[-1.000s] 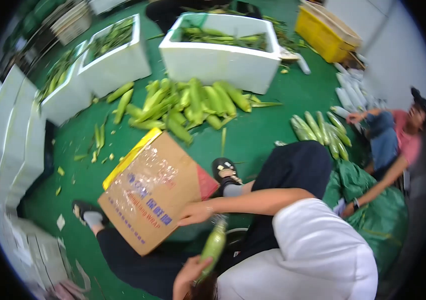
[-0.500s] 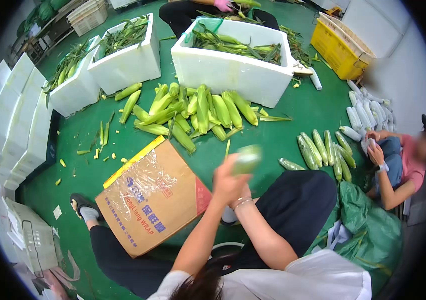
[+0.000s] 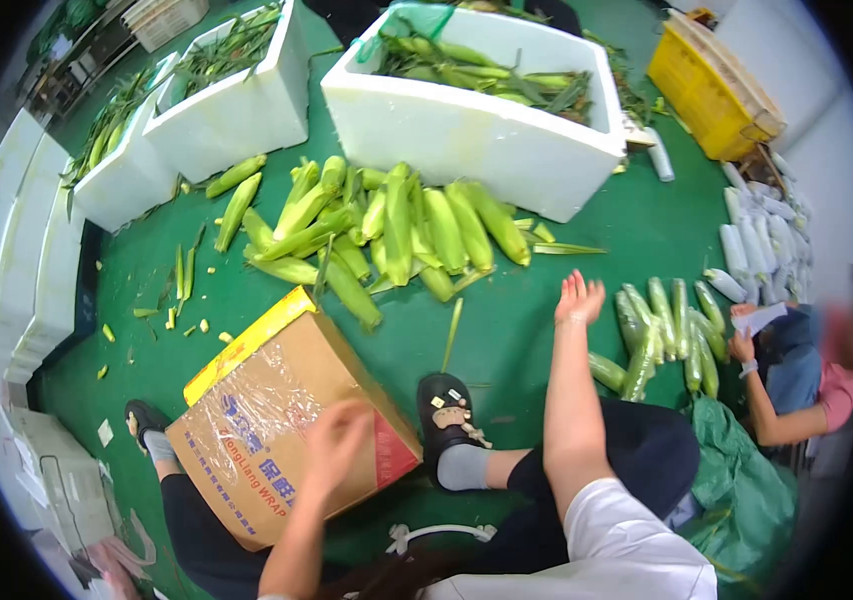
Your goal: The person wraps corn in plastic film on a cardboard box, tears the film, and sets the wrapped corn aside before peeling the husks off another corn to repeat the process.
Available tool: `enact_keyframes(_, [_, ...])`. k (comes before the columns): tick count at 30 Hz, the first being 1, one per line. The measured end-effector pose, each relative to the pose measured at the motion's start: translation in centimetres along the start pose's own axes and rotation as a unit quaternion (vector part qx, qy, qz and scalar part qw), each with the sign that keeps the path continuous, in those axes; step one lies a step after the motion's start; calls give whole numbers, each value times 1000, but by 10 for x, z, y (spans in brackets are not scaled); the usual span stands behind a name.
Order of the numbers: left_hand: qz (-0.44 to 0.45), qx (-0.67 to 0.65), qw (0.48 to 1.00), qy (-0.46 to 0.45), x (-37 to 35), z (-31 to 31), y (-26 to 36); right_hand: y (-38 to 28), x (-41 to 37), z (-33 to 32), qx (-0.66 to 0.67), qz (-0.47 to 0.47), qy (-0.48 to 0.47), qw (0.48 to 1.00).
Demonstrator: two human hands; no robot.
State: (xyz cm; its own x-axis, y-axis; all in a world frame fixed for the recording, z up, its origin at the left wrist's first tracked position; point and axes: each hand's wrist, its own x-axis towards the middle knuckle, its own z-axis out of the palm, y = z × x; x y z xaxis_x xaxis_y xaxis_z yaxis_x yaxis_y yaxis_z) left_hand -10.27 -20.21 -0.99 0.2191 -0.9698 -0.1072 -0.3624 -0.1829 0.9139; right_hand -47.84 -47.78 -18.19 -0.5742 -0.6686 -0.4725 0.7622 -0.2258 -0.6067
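My right hand [image 3: 579, 298] is stretched out past my knee with its fingers extended and nothing in them. Just to its right, ears of corn in shiny clear film [image 3: 644, 360] lie in a group on the green floor. My left hand [image 3: 339, 435] hovers over a cardboard box [image 3: 277, 440], smeared by motion, so whether its fingers hold anything does not show. Clear plastic film [image 3: 282, 375] covers part of the box's top, beside a yellow strip [image 3: 252, 340] along its far edge. Beyond the box lies a pile of unwrapped green corn ears [image 3: 397, 230].
White foam boxes [image 3: 467, 140] of corn and husks stand at the back. A yellow crate [image 3: 712, 85] is at back right. A co-worker [image 3: 787, 400] sits at right, holding something white, near white-wrapped items [image 3: 757, 240]. A green sack [image 3: 737, 470] lies by my right knee.
My hands held a green corn ear together; now they are apart. The right has reached right, and another wrapped ear lies on the group there. The left has moved back over the box.
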Motion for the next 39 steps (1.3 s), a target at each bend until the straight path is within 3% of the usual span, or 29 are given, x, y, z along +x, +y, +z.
enact_keyframes(1, [-46,30,996,74,-24,-37,-23,29,19,15,-284,-99,-28,953])
enact_keyframes(2, [-83,88,983,142,-44,-69,-16,59,39,31,-540,-189,-64,818])
enact_keyframes(3, [-125,97,964,213,-71,-99,-45,80,51,48,-679,-293,-88,668])
enact_keyframes(5, [-186,167,933,261,-119,-150,-66,115,65,72,-788,-350,-202,464])
enact_keyframes(6, [-210,184,922,269,-135,-163,-63,129,67,83,-790,-312,-287,442])
enact_keyframes(7, [-212,190,914,290,-155,-174,-75,124,33,108,-836,-267,-249,409])
enact_keyframes(8, [-277,166,896,306,-160,-178,-70,141,78,98,-839,-271,-277,382])
enact_keyframes(9, [-299,195,882,307,-168,-181,-74,142,71,98,-845,-282,-239,387])
enact_keyframes(10, [-304,227,874,304,-168,-180,-69,153,107,81,-815,-296,-224,445])
enact_keyframes(12, [-305,231,868,316,-176,-179,-96,125,-13,109,-755,-380,-241,478])
enact_keyframes(14, [-300,222,872,318,-163,-169,-104,116,-98,120,-588,-485,-418,494])
enact_keyframes(17, [-328,248,863,293,-148,-157,-97,125,-287,150,-484,-336,-621,517])
enact_keyframes(19, [-330,260,863,280,-143,-157,-104,142,-372,141,-430,-359,-737,379])
enact_keyframes(20, [-331,262,866,269,-137,-158,-103,148,-410,132,-431,-332,-767,341])
enact_keyframes(22, [-300,311,854,291,-132,-158,-131,179,-458,104,-427,-278,-795,329])
enact_keyframes(24, [-277,290,890,216,-129,-168,-140,196,-485,89,-430,-294,-798,304])
enact_keyframes(26, [-252,303,894,215,-140,-179,-141,203,-495,77,-435,-304,-799,281])
enact_keyframes(27, [-253,119,937,208,-148,-186,-148,203,-495,72,-443,-326,-797,250])
enact_keyframes(28, [-243,-69,948,192,-149,-194,-137,201,-494,71,-451,-348,-792,218])
enact_keyframes(30, [-109,-342,879,315,-166,-202,-109,184,-490,63,-453,-330,-805,193])
enact_keyframes(32, [-36,-387,823,414,-165,-213,-85,170,-489,55,-455,-309,-819,166])
enact_keyframes(34, [-19,-262,863,432,-132,-199,-80,160,-490,53,-421,-202,-880,90])
enact_keyframes(35, [41,-174,908,378,-115,-185,-114,164,-491,57,-433,-193,-877,71])
enact_keyframes(36, [42,-177,910,373,-110,-181,-112,172,-488,62,-439,-195,-874,72])
enact_keyframes(37, [34,16,954,299,-103,-176,-109,183,-482,69,-440,-161,-881,60])
enact_keyframes(38, [30,212,954,211,-95,-175,-105,190,-476,76,-442,-129,-886,51])
enact_keyframes(39, [38,213,955,202,-92,-178,-103,190,-476,79,-439,-145,-879,119])
